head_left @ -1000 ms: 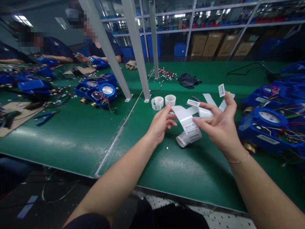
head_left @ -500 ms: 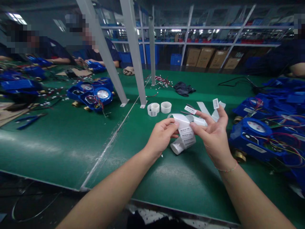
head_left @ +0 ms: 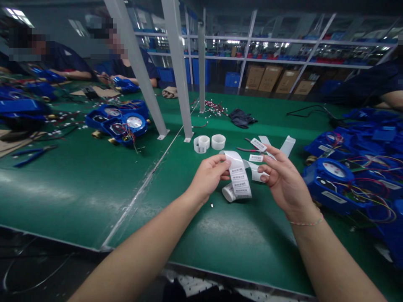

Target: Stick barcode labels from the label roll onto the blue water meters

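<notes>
Off the label strip (head_left: 238,178) came the right hand (head_left: 289,184), labels (head_left: 258,145) at its fingertips, grip unclear; left hand (head_left: 208,175) pinched the strip over the green counter (head_left: 151,218), shelving (head_left: 248,40) upper right.

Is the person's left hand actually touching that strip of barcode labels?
Touching: the head view shows the left hand holding the label strip, its thumb lying over the strip's left edge.

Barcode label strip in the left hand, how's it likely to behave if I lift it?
The barcode label strip looks floppy, as it bends over in the left hand. It's probably light, being thin. Its rolled end may roll or unwind when pulled, given its round shape.
</notes>
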### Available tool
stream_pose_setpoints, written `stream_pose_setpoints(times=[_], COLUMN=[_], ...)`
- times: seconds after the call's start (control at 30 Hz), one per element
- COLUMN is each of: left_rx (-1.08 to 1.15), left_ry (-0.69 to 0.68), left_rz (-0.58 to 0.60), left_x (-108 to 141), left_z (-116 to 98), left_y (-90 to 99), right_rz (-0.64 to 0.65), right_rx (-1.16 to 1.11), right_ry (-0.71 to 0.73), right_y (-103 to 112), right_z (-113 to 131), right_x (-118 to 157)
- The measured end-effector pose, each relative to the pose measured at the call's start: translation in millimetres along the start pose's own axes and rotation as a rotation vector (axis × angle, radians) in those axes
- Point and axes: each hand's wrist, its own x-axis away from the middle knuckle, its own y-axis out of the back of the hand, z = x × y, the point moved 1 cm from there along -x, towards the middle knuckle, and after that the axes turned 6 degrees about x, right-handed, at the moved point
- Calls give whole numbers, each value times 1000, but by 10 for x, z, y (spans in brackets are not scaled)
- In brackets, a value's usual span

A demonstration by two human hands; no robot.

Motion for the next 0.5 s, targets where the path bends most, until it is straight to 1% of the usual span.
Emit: stream_pose_setpoints(times=[0.2,0.4,0.5], left_rx=[27,22,22], left_ry=[7,17,31], left_rz=[8,18,23], left_x=[-15,-21,-15], left_z=[15,21,18], left_y=[6,13,9], right_rz=[34,22,12], right_rx=[43,128,163], right_ry=[-21,-83,-73], right_y=[-3,-15,-37], right_z=[-9,-16,-9], right_x=[9,8,14])
